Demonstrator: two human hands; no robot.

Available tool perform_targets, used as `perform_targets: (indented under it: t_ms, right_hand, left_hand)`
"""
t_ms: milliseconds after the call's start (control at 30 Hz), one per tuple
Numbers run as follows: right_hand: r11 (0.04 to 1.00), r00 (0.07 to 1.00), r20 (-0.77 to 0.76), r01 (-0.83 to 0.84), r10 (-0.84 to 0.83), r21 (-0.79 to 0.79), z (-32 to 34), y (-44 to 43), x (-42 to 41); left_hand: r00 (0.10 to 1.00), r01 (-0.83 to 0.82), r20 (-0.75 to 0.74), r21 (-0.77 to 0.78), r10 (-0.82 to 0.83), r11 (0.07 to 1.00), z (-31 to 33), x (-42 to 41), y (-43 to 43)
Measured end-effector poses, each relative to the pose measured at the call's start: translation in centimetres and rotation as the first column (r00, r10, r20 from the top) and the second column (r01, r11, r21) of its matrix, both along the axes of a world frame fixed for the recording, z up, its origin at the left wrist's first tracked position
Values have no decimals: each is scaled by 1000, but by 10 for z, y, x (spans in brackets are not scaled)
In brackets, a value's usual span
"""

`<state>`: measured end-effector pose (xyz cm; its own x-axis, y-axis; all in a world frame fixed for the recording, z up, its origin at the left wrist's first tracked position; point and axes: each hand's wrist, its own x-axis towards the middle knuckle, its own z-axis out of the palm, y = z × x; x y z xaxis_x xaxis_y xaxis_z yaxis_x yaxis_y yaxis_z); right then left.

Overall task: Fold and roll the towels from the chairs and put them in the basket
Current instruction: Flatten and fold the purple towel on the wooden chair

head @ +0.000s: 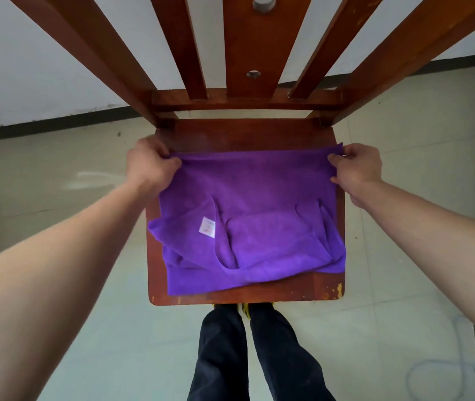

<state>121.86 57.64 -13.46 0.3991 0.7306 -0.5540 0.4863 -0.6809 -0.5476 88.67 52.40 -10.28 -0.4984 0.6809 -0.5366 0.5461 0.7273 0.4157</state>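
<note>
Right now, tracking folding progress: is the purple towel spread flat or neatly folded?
Neither: the towel lies bunched in overlapping layers, far edge pinched by left hand and right hand.

A purple towel [248, 204] lies rumpled on the seat of a brown wooden chair [248, 134], covering most of it. Its 12 o'clock edge is stretched straight between the left hand [149, 163] and right hand [357, 166], which pinch its corners. The 6 o'clock part is bunched, with a white label [207, 227] facing up.
</note>
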Motion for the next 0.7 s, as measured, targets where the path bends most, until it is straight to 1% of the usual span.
perform_targets:
  t_ms: [33, 100, 167, 200, 267, 300, 333, 367, 400, 433, 467, 500, 533, 567, 600, 633, 667, 700]
  right_hand:
    - [1000, 1000, 2, 2, -2, 1, 1, 2, -2]
    - [1000, 1000, 5, 11, -11, 3, 0, 7, -6]
    - [1000, 1000, 21, 9, -9, 19, -4, 11, -6]
    - [1000, 1000, 27, -5, 4, 27, -8, 13, -4]
    - [999, 998, 49, -30, 29, 33, -8, 17, -4]
    - [998, 997, 63, -48, 45, 37, -5, 18, -5]
    - [995, 991, 101, -95, 90, 45, -2, 17, -5]
    - [985, 974, 167, -166, 155, 56, 2, 15, -6]
    - [964, 942, 246, -255, 230, 76, 5, 12, -7]
    - [933, 902, 319, -343, 292, 114, 10, 7, -8]
    - [896, 865, 371, -417, 338, 154, 15, 1, -11]
    - [859, 837, 397, -476, 377, 186, 20, -7, -13]
    - [824, 816, 399, -525, 417, 213, 24, -14, -16]
    - [792, 806, 374, -562, 459, 238, 27, -23, -20]
    - [771, 805, 320, -582, 500, 260, 31, -34, -25]
    - [748, 796, 263, -604, 546, 274, 36, -45, -30]
    - [715, 766, 226, -642, 602, 275, 40, -59, -35]
    - [667, 714, 211, -700, 668, 256, 43, -73, -38]
  left_hand:
    - [993, -92, 69, 20, 90, 996, 2, -3, 7]
    - [947, -265, 201, 44, 252, 963, 6, -6, 21]
    - [883, -401, 287, 53, 371, 914, 7, -9, 31]
    - [857, -452, 305, 53, 416, 891, 5, -10, 35]
    - [813, -540, 299, 66, 500, 839, -1, -16, 37]
    - [813, -558, 253, 84, 524, 825, -4, -18, 35]
    - [840, -538, 166, 116, 517, 835, -5, -19, 33]
    - [882, -471, 60, 145, 468, 870, -5, -18, 29]
    - [926, -363, -38, 168, 374, 916, -4, -13, 22]
    - [964, -227, -97, 185, 248, 956, -3, -7, 14]
    - [988, -78, -112, 201, 102, 976, -3, 0, 4]
    - [994, 65, -97, 216, -44, 974, -4, 8, -7]
    - [979, 200, -83, 219, -186, 955, -4, 14, -17]
    - [942, 336, -92, 208, -324, 919, -5, 19, -26]
    - [883, 470, -118, 176, -455, 865, -6, 24, -33]
    - [803, 595, -145, 128, -579, 793, -7, 28, -39]
    - [713, 699, -164, 86, -682, 710, -8, 33, -44]
    - [624, 778, -182, 53, -760, 626, -9, 38, -49]
